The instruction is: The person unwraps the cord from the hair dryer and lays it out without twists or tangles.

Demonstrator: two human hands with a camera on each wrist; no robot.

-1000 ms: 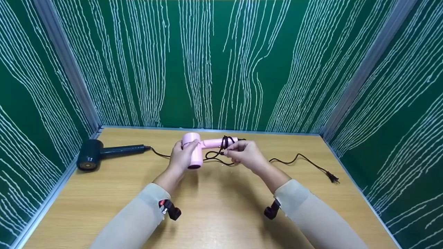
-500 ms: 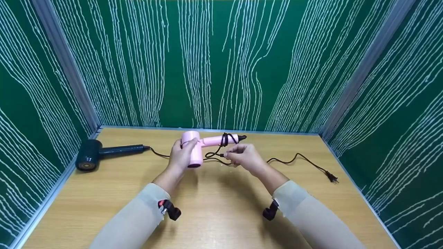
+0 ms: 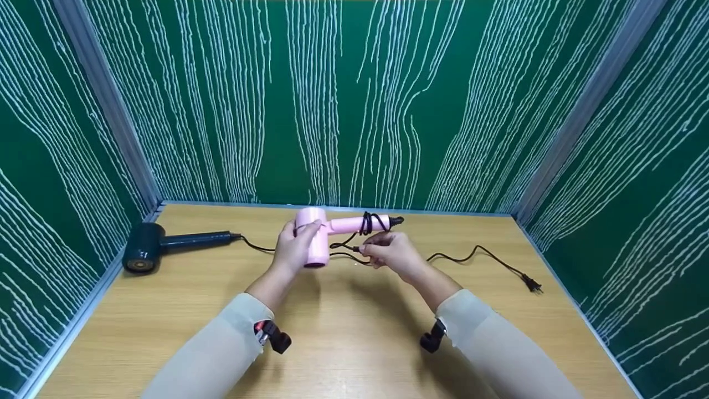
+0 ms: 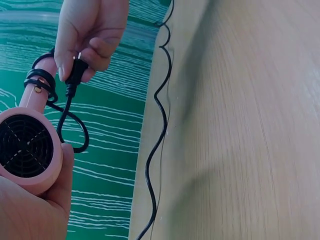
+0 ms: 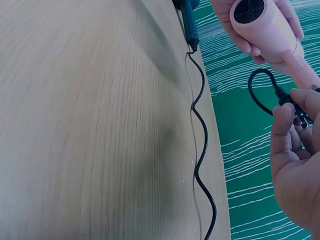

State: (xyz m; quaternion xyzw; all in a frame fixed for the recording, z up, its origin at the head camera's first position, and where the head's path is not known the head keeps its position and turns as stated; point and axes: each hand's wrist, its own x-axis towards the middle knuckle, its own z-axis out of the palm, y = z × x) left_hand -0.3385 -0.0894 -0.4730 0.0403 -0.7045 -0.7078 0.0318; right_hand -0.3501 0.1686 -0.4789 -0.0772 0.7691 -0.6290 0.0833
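Note:
My left hand (image 3: 292, 247) grips the barrel of a pink hair dryer (image 3: 317, 244), held above the table with its handle pointing right. Black cord (image 3: 366, 223) is wound in several turns around that handle. From the windings a loose loop (image 4: 86, 134) runs to the plug (image 4: 76, 75), which my right hand (image 3: 392, 252) pinches between thumb and fingers. Metal prongs show at the plug's end in the left wrist view. The dryer's round black grille (image 4: 25, 146) faces the left wrist camera.
A dark teal hair dryer (image 3: 143, 249) lies at the table's left side. Its black cord (image 3: 471, 256) runs behind my hands to a plug (image 3: 532, 284) at the right. Green walls with white streaks (image 3: 354, 111) enclose the wooden table (image 3: 343, 343) at the back and sides.
The pink hair dryer has shifted slightly right and up in my left hand. My right hand has dropped a little from the handle's end, still pinching the plug, so the handle's black tip shows.

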